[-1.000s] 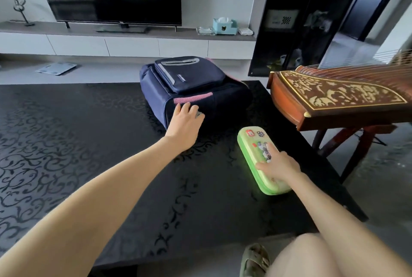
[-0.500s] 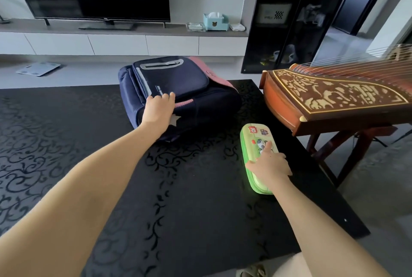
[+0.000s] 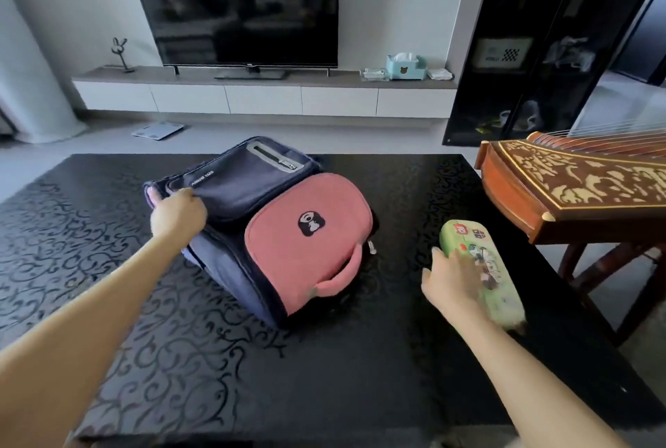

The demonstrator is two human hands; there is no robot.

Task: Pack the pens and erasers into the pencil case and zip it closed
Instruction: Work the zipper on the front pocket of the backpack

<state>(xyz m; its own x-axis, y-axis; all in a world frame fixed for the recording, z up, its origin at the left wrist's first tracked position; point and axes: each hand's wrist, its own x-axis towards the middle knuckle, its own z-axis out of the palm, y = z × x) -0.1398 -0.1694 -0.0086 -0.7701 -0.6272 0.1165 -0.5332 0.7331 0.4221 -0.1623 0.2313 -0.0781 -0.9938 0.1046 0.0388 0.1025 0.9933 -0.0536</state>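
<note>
A green pencil case with cartoon stickers lies on the black patterned table, near its right edge. My right hand lies over the case's near half, thumb along its left side and fingers across the top; both are blurred there. A navy and pink backpack lies in the middle of the table with its pink top and handle turned toward me. At the backpack's left corner, my left hand grips the edge of the navy front pocket. No pens or erasers show.
A wooden zither on a stand sits just right of the table, close to the pencil case. Beyond the table are a TV unit, a dark glass cabinet and a floor scale.
The backpack has been swung round so its pink top faces me. My left hand moved from its near face to its left corner. My right hand stayed on the pencil case.
</note>
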